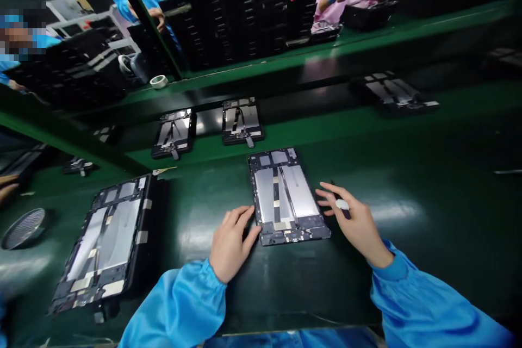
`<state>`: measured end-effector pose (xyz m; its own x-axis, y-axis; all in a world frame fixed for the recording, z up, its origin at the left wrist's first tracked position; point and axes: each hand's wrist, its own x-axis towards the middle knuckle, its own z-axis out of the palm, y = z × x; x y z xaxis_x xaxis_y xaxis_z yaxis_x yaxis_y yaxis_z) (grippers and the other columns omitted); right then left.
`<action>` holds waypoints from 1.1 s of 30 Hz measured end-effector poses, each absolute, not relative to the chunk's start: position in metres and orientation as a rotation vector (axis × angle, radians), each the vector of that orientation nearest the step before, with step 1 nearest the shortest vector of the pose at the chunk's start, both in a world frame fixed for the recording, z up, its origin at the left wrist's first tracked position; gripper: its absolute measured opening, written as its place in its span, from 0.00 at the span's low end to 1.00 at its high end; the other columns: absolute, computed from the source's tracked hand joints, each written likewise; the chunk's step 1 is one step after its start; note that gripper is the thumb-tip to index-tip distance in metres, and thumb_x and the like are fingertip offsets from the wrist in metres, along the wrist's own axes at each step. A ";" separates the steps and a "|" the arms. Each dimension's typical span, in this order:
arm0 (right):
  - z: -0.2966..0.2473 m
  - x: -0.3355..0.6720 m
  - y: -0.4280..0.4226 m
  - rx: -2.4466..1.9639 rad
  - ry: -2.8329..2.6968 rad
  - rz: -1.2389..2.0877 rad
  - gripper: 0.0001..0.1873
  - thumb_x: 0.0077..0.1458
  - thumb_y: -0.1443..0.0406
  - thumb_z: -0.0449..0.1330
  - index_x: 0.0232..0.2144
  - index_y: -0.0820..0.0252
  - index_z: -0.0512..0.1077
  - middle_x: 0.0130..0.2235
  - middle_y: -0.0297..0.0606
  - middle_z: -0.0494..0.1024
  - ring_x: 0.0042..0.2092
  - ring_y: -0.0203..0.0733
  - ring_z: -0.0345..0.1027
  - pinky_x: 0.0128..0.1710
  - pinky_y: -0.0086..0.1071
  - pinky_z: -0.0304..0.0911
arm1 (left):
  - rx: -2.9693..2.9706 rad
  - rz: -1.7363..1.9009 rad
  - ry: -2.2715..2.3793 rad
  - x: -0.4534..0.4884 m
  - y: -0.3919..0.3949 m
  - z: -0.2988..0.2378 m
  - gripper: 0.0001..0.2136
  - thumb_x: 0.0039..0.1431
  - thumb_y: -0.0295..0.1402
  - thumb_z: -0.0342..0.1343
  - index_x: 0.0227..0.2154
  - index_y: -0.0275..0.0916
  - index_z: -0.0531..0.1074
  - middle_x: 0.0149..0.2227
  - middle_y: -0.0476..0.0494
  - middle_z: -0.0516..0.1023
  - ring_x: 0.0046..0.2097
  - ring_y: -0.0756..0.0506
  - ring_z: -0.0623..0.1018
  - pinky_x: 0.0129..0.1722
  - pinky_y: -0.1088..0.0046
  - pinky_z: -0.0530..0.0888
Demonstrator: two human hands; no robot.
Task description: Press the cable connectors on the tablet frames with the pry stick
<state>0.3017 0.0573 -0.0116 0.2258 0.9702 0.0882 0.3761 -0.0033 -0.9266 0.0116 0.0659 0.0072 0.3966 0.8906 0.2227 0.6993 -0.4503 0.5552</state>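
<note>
Loosely spread, left fingers (245, 217) touch the tablet (290, 196).

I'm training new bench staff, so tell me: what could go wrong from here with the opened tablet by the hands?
The right hand holds a dark slim tool near the opened tablet, whose battery cells lie exposed; a slip might scratch or puncture one. The left hand touches only one edge, so the tablet could slide on the glossy bench.

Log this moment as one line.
left hand: touching left edge of opened tablet | right hand: holding slim dark tool beside it | left side: another opened tablet
</note>
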 end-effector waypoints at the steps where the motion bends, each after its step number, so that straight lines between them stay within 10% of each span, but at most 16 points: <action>1: -0.007 0.300 0.055 -1.545 -1.309 0.749 0.22 0.66 0.55 0.53 0.56 0.59 0.68 0.50 0.50 0.80 0.43 0.49 0.79 0.37 0.40 0.77 | 2.335 0.689 1.362 0.011 0.063 0.011 0.16 0.67 0.40 0.52 0.53 0.40 0.70 0.46 0.40 0.77 0.46 0.43 0.76 0.46 0.62 0.75; 21: 0.018 0.232 0.044 -1.189 -1.967 0.969 0.20 0.58 0.75 0.57 0.51 0.53 0.69 0.36 0.35 0.78 0.40 0.45 0.72 0.42 0.39 0.65 | 2.064 0.610 1.256 0.029 0.048 0.008 0.02 0.61 0.30 0.60 0.33 0.42 0.77 0.31 0.50 0.73 0.33 0.50 0.74 0.32 0.77 0.71; 33: 0.003 0.227 0.041 -1.135 -1.992 0.778 0.21 0.62 0.74 0.55 0.54 0.52 0.68 0.36 0.38 0.77 0.38 0.46 0.72 0.40 0.41 0.67 | 2.919 0.655 1.096 0.004 0.036 0.001 0.14 0.70 0.26 0.45 0.54 0.40 0.71 0.46 0.43 0.76 0.39 0.47 0.71 0.37 0.70 0.67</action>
